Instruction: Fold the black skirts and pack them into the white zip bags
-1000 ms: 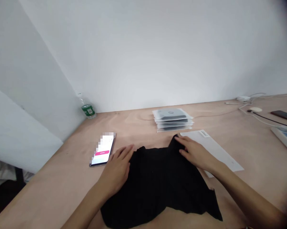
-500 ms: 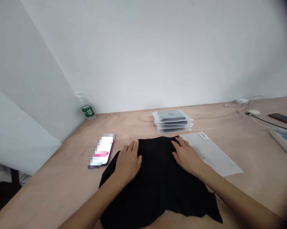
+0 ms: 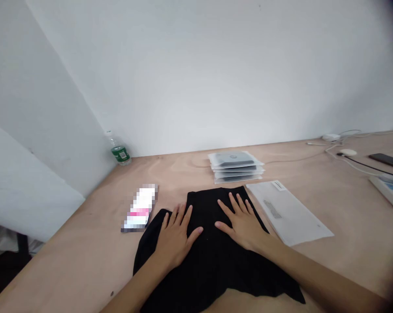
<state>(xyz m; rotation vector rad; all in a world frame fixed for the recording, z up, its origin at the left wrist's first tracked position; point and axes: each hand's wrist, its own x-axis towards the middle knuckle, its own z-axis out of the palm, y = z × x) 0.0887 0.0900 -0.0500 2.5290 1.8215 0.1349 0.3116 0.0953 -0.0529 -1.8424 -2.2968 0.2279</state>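
A black fabric garment (image 3: 212,269) lies spread on the wooden table in front of me; its exact kind I cannot make out. My left hand (image 3: 175,239) rests on its left part, palm down, fingers stretched out and apart. On the right part, my right hand (image 3: 242,221) also lies flat with its fingers spread. Neither hand grips the cloth. Just right of the garment is a frosted plastic bag (image 3: 300,217) with a small white label at its top edge. My forearms cover parts of the cloth.
Behind the garment stands a stack of frosted bags (image 3: 237,167) with dark contents. A lit phone (image 3: 140,208) lies to the left, and a green-labelled bottle (image 3: 119,152) stands in the corner. Cables (image 3: 336,145), a dark phone (image 3: 388,161) and a power strip (image 3: 390,191) are at right.
My right hand has moved left and down from the garment's upper right edge, its fingers spreading. My left hand has shifted slightly down, its thumb now stretched out towards the middle.
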